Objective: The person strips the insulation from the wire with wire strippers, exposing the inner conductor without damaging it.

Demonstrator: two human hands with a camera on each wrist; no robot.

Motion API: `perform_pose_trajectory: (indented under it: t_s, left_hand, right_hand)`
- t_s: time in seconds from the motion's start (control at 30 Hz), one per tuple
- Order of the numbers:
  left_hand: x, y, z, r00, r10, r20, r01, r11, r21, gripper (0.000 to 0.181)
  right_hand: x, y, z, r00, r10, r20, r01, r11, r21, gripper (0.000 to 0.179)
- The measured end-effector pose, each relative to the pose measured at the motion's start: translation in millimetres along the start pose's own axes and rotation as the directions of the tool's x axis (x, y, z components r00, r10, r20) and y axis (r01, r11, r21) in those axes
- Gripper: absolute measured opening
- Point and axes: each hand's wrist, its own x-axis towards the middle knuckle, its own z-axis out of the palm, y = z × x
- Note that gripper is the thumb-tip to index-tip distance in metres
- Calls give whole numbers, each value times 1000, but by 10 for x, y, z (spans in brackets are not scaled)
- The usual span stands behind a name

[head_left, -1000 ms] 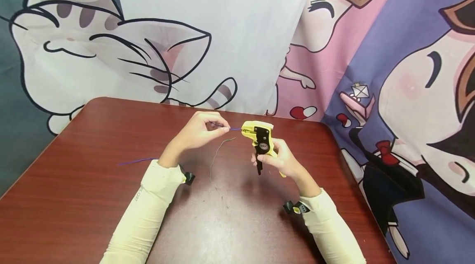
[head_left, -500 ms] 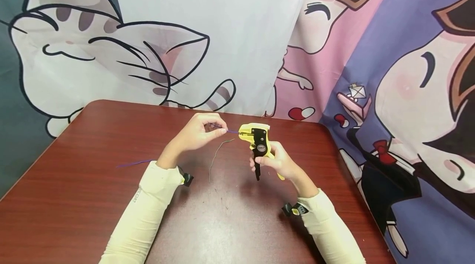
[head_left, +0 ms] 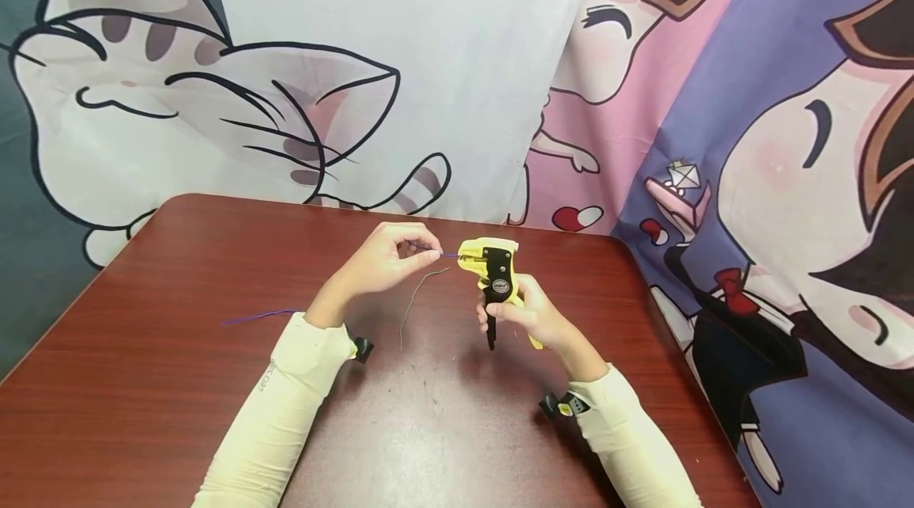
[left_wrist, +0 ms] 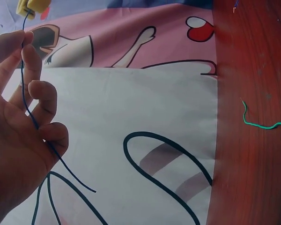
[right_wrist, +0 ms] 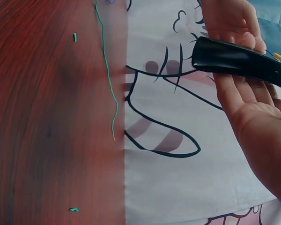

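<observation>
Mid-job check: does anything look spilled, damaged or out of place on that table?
Yes, slightly: on the table, two short green scraps lie loose, apart from the long green wire. They look like stray offcuts, judging by their matching color. I see no obvious damage to the yellow-and-black tool.

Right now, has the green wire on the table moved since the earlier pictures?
No: judged against the table in the head view, the green wire shows no clear shift in any direction.
</observation>
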Motion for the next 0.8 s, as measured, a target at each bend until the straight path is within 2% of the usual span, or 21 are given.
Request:
perform_pose_trajectory:
  t_s: [0.1, 0.37, 0.57, 0.73, 0.8]
  left_hand:
    - [0, -62, 12, 1000, 9, 7, -9, 1000, 5, 3]
    - [-6, -51, 6, 1000, -6, 5, 6, 1000, 0, 3]
    - [-13, -38, 4, 999, -43, 9, 43, 999, 17, 4]
    - [-11, 4, 3, 998, -69, 14, 68, 997, 29, 4]
    - [-9, 84, -11, 998, -69, 13, 69, 997, 28, 5]
  right_hand:
    - [6, -5, 6, 1000, 4, -19, -5, 1000, -29, 15]
    - [17, -12, 1, 999, 8, -34, -11, 996, -93, 13]
    - [19, -8, -4, 999, 5, -43, -10, 993, -118, 14]
    - [16, -7, -6, 998, 4, -67, -12, 992, -125, 11]
    - [18, -14, -9, 998, 2, -70, -11, 992, -129, 10]
